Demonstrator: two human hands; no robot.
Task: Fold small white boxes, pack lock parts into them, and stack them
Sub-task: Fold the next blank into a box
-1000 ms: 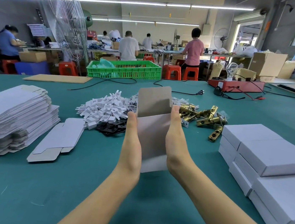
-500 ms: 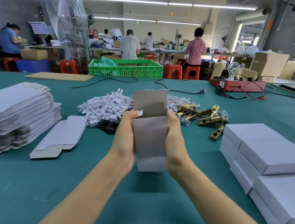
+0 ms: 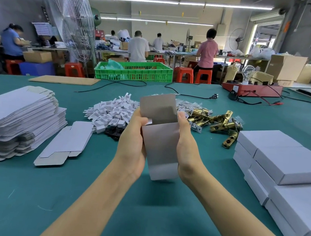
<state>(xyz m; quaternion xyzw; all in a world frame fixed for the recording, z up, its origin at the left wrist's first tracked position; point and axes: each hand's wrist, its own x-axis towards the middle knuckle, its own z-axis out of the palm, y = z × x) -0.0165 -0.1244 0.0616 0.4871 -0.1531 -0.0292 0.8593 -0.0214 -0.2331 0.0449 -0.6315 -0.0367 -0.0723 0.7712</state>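
Since the earlier frame the half-formed white box (image 3: 158, 147) has been raised slightly and squared up, its top flap (image 3: 158, 106) still standing open above the green table (image 3: 157, 226). The left hand (image 3: 131, 146) and right hand (image 3: 187, 151) grip opposite side walls, the left thumb curled over a small side flap at the open mouth. In judgement the thin card is light, creases easily and springs back, so it is best held along the folded edges, not the panels
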